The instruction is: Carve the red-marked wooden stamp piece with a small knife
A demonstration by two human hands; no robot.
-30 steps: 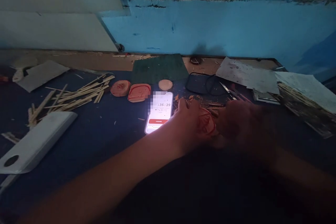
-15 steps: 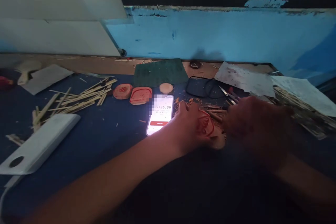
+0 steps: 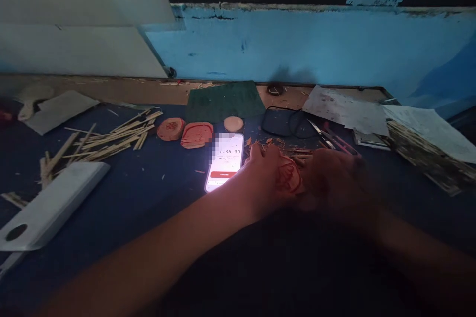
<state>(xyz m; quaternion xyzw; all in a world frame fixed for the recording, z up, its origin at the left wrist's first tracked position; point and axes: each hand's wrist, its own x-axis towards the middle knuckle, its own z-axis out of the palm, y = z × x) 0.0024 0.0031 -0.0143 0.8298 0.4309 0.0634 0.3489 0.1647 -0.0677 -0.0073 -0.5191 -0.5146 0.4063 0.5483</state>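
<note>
My left hand (image 3: 262,171) is closed around the near-left edge of a round wood slice (image 3: 289,176) with a red design on its face. Beside the slice, on its right, is my right hand (image 3: 334,178), curled and in shadow; whatever its fingers hold is hidden. Wood shavings (image 3: 273,142) and thin sticks lie just beyond both hands. A lit phone (image 3: 225,158) showing a timer rests left of my left hand, partly covered by my forearm.
Two red-marked wood pieces (image 3: 171,129) and a plain wood disc (image 3: 233,124) lie behind the phone. Scissors (image 3: 320,133) lie beyond my right hand. Bamboo strips (image 3: 115,134) and a white power strip-like box (image 3: 55,203) are left; green sheet (image 3: 226,101) at the back.
My right hand has moved left and closer to the wood slice, uncovering more of the scissors. My left hand keeps its hold. The view has shifted slightly.
</note>
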